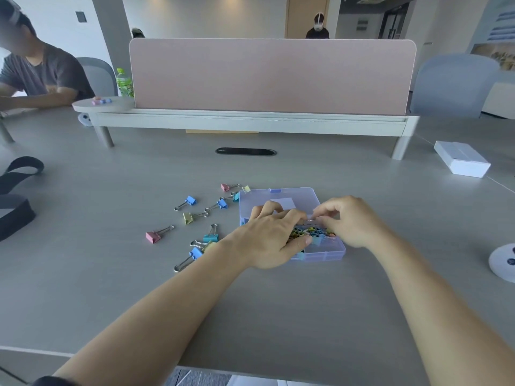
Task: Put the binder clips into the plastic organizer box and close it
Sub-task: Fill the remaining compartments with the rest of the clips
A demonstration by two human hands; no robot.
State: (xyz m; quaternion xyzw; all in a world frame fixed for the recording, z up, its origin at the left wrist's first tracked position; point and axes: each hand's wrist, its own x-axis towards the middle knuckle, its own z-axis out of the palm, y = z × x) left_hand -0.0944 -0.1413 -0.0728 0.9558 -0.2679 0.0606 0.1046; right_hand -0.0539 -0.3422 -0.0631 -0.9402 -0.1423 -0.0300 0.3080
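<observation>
A: Where's the organizer box [328, 253]?
B: Mid-table, lid open twd the far side. The clips packed inside are mostly hidden under both hands.
A: Hands?
B: Right hand [348, 221] pinches a clip [310, 218] by its wire loop, body hidden. Left hand [273, 238] has fingers curled over the contents; can't tell if it grips anything.
A: Rest?
B: Loose clips [192, 215] lie left of the box on the grey table [250, 316]. Pink divider [273, 76] on the far side, white carton [462, 160] far right, seated person [41, 73] far left, cut off.
</observation>
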